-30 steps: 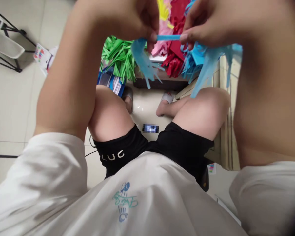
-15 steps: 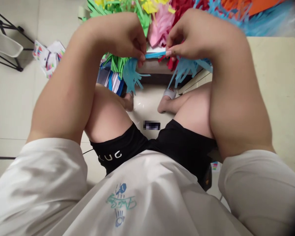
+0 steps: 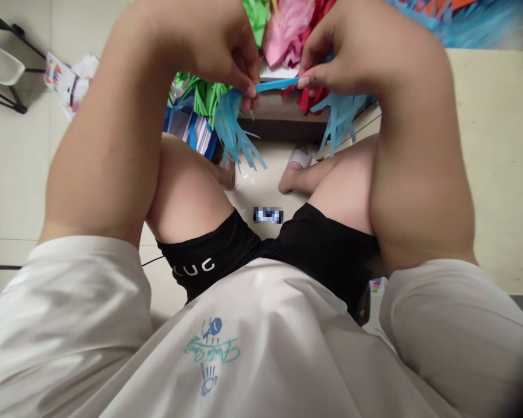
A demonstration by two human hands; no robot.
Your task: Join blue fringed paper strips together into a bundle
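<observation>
Both hands pinch a blue fringed paper strip [image 3: 275, 85] in front of my chest. My left hand [image 3: 213, 43] grips its left end, where a bunch of blue fringe [image 3: 233, 130] hangs down. The right end is held by my right hand [image 3: 348, 49], with more blue fringe [image 3: 340, 119] dangling below. The uncut band of the strip is stretched taut between the fingertips of the two hands.
A pile of fringed paper in green [image 3: 203, 93], pink [image 3: 283, 29] and red [image 3: 309, 98] lies on the edge of a pale table [image 3: 497, 157] at right. Paper packs [image 3: 65, 78] and a white chair [image 3: 0, 67] stand on the tiled floor at left.
Both hands came down and closer together with the strip, then rose slightly. The view tilted, bringing the table top in at right.
</observation>
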